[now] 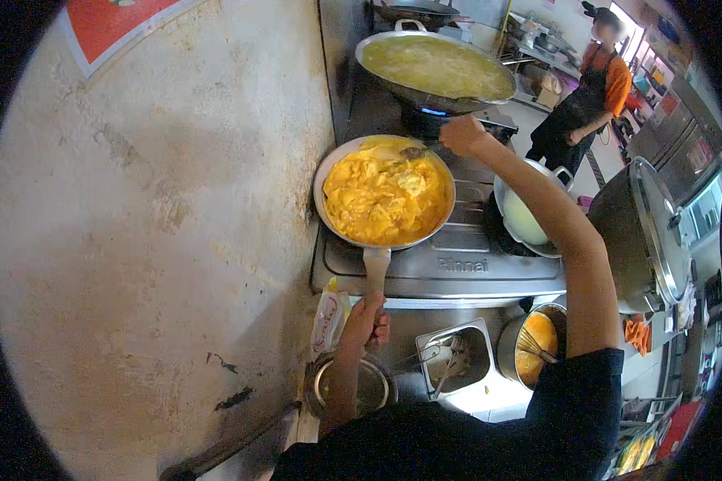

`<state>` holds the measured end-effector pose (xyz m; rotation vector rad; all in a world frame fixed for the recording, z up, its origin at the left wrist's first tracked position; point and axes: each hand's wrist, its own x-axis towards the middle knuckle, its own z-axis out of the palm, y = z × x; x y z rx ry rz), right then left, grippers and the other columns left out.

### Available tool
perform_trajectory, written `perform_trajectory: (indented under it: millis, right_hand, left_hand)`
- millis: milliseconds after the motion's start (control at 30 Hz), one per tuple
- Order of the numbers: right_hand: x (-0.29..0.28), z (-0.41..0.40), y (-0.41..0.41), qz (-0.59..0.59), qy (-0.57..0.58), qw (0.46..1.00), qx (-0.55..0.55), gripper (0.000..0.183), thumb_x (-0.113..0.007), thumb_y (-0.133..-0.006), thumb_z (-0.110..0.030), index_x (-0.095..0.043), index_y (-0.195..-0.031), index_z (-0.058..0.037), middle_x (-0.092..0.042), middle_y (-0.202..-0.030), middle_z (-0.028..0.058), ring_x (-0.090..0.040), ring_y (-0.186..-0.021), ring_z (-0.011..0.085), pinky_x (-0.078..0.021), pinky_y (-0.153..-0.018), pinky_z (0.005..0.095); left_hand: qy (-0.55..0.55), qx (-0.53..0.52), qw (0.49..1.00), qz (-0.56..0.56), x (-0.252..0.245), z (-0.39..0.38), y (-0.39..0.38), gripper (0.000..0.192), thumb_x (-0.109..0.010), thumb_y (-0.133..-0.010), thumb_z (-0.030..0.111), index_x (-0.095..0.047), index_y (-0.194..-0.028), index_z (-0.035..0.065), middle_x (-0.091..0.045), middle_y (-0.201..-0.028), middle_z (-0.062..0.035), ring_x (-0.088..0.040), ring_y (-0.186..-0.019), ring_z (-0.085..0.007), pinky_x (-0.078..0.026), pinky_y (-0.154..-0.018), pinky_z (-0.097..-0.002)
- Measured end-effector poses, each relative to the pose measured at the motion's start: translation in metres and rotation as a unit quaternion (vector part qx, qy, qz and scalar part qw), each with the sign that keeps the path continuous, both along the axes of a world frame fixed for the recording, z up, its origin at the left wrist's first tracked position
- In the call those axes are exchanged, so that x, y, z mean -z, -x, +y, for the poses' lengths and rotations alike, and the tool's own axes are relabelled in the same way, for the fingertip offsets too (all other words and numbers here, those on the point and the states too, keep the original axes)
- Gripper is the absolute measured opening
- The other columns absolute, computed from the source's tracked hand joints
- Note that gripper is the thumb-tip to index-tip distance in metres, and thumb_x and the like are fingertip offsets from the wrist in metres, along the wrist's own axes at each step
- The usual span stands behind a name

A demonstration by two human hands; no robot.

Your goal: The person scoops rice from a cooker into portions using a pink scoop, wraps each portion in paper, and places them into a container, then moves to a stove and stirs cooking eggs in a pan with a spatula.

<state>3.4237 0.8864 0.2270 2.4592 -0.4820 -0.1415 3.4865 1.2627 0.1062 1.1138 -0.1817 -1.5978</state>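
Observation:
My left hand (368, 324) grips the handle of a frying pan (323, 210) that sits on the gas stove (499, 273). Thick yellow-orange food, which looks like egg in sauce (376, 198), fills much of the pan, with a paler lump at its right side. The dark head of a utensil (414, 153) rests in the food near the pan's upper right rim. My right hand (464, 136) is closed just beyond that rim, seemingly around the utensil's handle, which I cannot make out. Behind the hand stands a large wok (505, 96) of bubbling yellowish liquid.
A pot of pale liquid (520, 219) lies under my right forearm. Nearer me are a metal container with utensils (484, 330), a pot of orange liquid with a whisk (505, 355) and a round lidded vessel (387, 385). A tall lidded stockpot (620, 234) and a person (595, 96) are at right.

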Motion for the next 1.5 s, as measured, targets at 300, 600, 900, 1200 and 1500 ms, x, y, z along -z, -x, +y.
perform_trajectory:
  millis: [300,600,900,1200,1500]
  right_hand:
    - [0.034,0.036,0.042,0.042,-0.519,0.820,0.236,0.022,-0.047,-0.080,-0.020,-0.051,-0.066,-0.0029,-0.060,-0.066,0.0110,-0.057,-0.059,0.0276,-0.0433,-0.050,0.0413]
    - [0.007,0.063,-0.019,-0.033,-0.245,0.969,0.020,0.019,-0.051,-0.077,-0.029,-0.064,-0.088,-0.0208,-0.062,-0.075,0.0085,-0.059,-0.068,0.0298,-0.0448,-0.054,0.0433]
    - [-0.039,0.034,0.036,0.182,-0.134,0.974,0.035,0.029,-0.062,-0.069,-0.022,-0.062,-0.094,-0.0340,-0.060,-0.071,0.0044,-0.059,-0.069,0.0265,-0.0457,-0.055,0.0408]
    - [0.068,0.066,0.014,-0.082,-0.371,0.918,-0.110,0.027,-0.056,-0.078,-0.026,-0.059,-0.104,-0.0241,-0.061,-0.069,0.0083,-0.058,-0.064,0.0258,-0.0458,-0.059,0.0359]
    - [0.056,0.032,0.034,-0.166,-0.666,0.695,0.212,0.034,-0.050,-0.084,-0.037,-0.065,-0.093,-0.0076,-0.048,-0.053,-0.0020,-0.039,-0.037,0.0066,-0.0313,-0.033,0.0206]
  left_hand:
    - [-0.011,0.015,1.000,-0.013,-0.004,0.007,-0.006,0.030,-0.046,-0.087,0.039,-0.035,-0.090,0.0112,-0.039,-0.055,0.0001,-0.037,-0.039,-0.0090,-0.033,-0.034,-0.0247]
    - [-0.008,-0.004,1.000,0.001,-0.001,0.005,0.000,0.030,-0.047,-0.086,0.038,-0.034,-0.090,0.0117,-0.039,-0.055,0.0010,-0.039,-0.040,-0.0083,-0.032,-0.034,-0.0237]
    - [-0.025,0.002,1.000,0.008,-0.005,0.005,-0.002,0.027,-0.046,-0.087,0.035,-0.034,-0.091,0.0110,-0.038,-0.055,0.0011,-0.038,-0.040,-0.0084,-0.033,-0.035,-0.0245]
    - [-0.023,0.008,0.999,-0.021,-0.010,0.005,0.000,0.027,-0.047,-0.087,0.035,-0.034,-0.091,0.0117,-0.037,-0.055,0.0010,-0.037,-0.040,-0.0082,-0.032,-0.036,-0.0239]
    - [-0.031,-0.013,0.999,0.001,-0.010,0.004,0.002,0.027,-0.048,-0.086,0.035,-0.035,-0.092,0.0125,-0.036,-0.055,0.0009,-0.036,-0.040,-0.0080,-0.031,-0.035,-0.0235]
